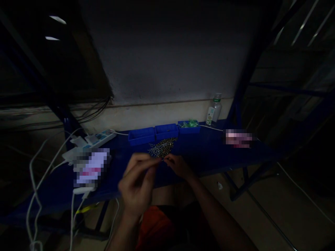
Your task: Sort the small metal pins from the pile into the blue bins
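Observation:
My left hand (138, 186) is raised over the front of the blue table (120, 174), its thumb and fingers pinched together. What it holds, if anything, is too small and dark to make out. Close to those fingertips, my right hand (180, 166) is closed in a pinch, and a thin bright metal pin (162, 160) shows at its fingers. Just beyond both hands lies a pile of small metal pins (163, 147), with silvery thin shafts and darker brownish ends.
Three blue trays (141, 136) line the wall, the right one holding green clear plastic pieces (190, 123). A clear bottle (215, 109) stands at the back right. A power strip (91, 143) and white cables (34, 184) occupy the left; blurred-out items (92, 167) lie at both sides.

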Demonstrator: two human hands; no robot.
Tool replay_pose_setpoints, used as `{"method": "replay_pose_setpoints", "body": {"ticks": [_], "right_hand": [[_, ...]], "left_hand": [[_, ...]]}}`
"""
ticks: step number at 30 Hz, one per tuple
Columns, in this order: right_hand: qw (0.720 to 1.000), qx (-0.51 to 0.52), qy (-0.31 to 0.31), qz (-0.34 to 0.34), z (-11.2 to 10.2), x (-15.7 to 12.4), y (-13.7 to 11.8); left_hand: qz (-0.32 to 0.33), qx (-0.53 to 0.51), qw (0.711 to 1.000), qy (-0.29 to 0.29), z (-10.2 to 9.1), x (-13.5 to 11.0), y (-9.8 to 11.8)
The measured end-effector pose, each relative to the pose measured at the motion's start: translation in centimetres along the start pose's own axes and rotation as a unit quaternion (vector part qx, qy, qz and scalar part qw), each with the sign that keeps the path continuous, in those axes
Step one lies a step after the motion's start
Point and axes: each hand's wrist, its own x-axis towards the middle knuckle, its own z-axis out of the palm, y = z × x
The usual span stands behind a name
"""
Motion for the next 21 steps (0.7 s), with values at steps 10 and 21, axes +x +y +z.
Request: {"method": "replay_pose_setpoints", "body": {"ticks": [10, 21], "right_hand": [[1.0, 0.001, 0.019, -0.004, 0.3, 0.3, 0.5], [1.0, -0.005, 0.023, 0.002, 0.4, 0.2, 0.6]], "left_hand": [[-0.087, 0.037, 0.986, -0.141, 5.1, 1.8, -11.0], [-0.14, -0.036, 0.973, -0.18, 4.7, 1.7, -11.5]]}}
